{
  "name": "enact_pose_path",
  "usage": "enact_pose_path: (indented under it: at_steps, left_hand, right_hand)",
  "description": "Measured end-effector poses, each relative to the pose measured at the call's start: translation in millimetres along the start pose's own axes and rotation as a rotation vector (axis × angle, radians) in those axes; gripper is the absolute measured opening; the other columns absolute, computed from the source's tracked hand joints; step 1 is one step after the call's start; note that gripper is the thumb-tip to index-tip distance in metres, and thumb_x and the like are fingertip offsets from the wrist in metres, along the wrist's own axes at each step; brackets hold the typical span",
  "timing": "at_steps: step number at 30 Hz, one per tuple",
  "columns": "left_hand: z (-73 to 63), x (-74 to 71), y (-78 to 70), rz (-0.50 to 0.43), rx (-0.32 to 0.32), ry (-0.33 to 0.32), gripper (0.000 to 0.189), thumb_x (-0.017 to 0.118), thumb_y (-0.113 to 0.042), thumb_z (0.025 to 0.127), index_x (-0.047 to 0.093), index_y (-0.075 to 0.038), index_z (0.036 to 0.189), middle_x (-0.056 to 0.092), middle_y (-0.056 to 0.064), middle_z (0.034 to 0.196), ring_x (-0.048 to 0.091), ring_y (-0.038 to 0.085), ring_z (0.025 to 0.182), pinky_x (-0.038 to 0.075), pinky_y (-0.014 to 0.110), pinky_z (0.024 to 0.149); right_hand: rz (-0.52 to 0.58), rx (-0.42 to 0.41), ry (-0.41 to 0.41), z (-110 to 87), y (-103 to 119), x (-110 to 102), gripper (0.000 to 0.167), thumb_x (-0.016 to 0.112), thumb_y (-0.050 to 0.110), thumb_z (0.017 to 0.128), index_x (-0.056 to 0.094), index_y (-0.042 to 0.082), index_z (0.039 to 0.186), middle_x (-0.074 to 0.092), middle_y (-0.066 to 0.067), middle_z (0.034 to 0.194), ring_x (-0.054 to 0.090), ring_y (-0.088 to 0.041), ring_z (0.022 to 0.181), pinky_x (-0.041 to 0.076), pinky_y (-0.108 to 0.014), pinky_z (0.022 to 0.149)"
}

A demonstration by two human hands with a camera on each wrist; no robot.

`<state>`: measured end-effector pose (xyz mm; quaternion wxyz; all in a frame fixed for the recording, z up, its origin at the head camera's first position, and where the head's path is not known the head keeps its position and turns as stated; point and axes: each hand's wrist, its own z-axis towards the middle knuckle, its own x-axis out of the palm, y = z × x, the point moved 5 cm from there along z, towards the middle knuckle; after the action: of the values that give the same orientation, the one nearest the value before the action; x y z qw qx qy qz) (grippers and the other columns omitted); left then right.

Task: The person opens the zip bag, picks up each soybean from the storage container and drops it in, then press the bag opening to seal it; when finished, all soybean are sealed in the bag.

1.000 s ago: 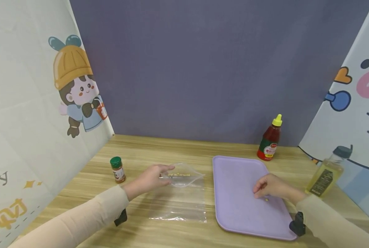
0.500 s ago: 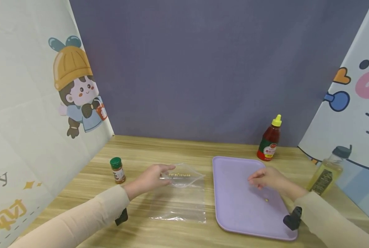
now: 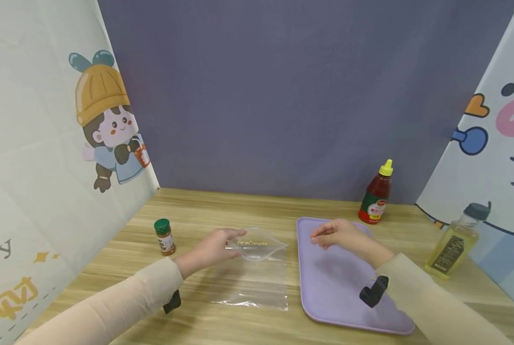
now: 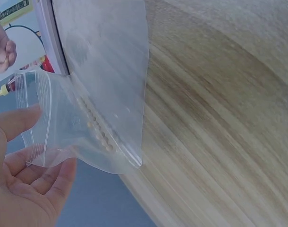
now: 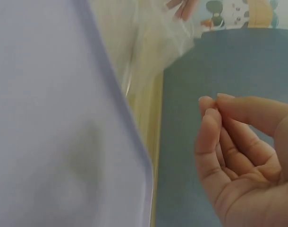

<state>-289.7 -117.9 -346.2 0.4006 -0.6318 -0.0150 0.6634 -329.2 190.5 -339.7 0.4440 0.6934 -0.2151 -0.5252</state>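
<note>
My left hand holds the clear zip bag by its left edge, thumb above and fingers below, with the mouth spread apart. A row of small yellow beans lies inside the bag. My right hand is over the left part of the purple tray, thumb and fingertips pinched together. They seem to hold one yellow bean, almost hidden by the fingertips in the right wrist view. Another yellow bean lies on the tray beside my right wrist, partly covered.
A green-capped spice jar stands left of the bag. Behind the tray is a red sauce bottle with a yellow tip. An oil bottle stands at the right. A dark panel rises along the table's back edge.
My right hand has lifted from the tray's middle and moved left toward the bag, fingertips pinched. My left hand and the bag stay in place.
</note>
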Motion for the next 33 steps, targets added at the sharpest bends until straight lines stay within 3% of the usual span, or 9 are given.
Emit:
enact_pose_path:
  at_steps: [6,10,18,26,33]
  left_hand:
    - [1.2,0.9,3.4,-0.011,-0.022,-0.009,0.053,0.072,-0.012,0.085,0.055,-0.003,0.135,0.061,0.014,0.132,0.063,0.028,0.109,0.056,0.042,0.092]
    - [0.9,1.8,4.6,-0.025,-0.048,-0.015,0.052,0.071,-0.013,0.086,0.055,-0.005,0.135,0.06,0.014,0.133,0.064,0.029,0.109,0.057,0.041,0.091]
    - [4.9,2.7,3.5,-0.014,-0.011,-0.029,0.05,0.07,-0.009,0.086,0.056,0.0,0.133,0.061,0.017,0.131,0.063,0.033,0.111,0.056,0.043,0.093]
    - [6.9,0.2,1.5,0.019,0.006,-0.025,0.051,0.071,-0.011,0.086,0.056,0.001,0.133,0.062,0.018,0.13,0.063,0.033,0.111,0.055,0.045,0.093]
    - [3.7,-1.1,3.0,0.033,0.01,-0.021,0.051,0.07,-0.013,0.087,0.055,-0.001,0.134,0.062,0.017,0.13,0.063,0.032,0.11,0.055,0.045,0.093]
  right_hand:
    - [0.093,-0.08,0.038,20.5,26.4,24.4,0.028,0.07,0.013,0.088,0.067,-0.008,0.107,0.071,-0.001,0.086,0.062,-0.015,0.074,0.058,-0.035,0.075]
    - [0.129,-0.113,0.062,31.8,41.5,45.6,0.025,0.07,0.008,0.086,0.067,-0.009,0.104,0.073,-0.002,0.084,0.062,-0.013,0.07,0.056,-0.029,0.068]
    - [0.103,-0.09,0.037,47.9,56.1,72.8,0.024,0.074,0.011,0.083,0.071,-0.006,0.101,0.074,-0.007,0.079,0.059,-0.009,0.061,0.058,-0.037,0.067]
    - [0.095,-0.094,0.015,49.4,59.9,73.7,0.024,0.069,0.01,0.086,0.071,-0.006,0.105,0.076,-0.013,0.09,0.063,-0.012,0.065,0.06,-0.037,0.068]
    - [0.075,-0.067,-0.013,33.2,48.0,47.3,0.028,0.073,0.018,0.086,0.073,-0.001,0.106,0.076,-0.009,0.096,0.066,-0.016,0.07,0.059,-0.044,0.076]
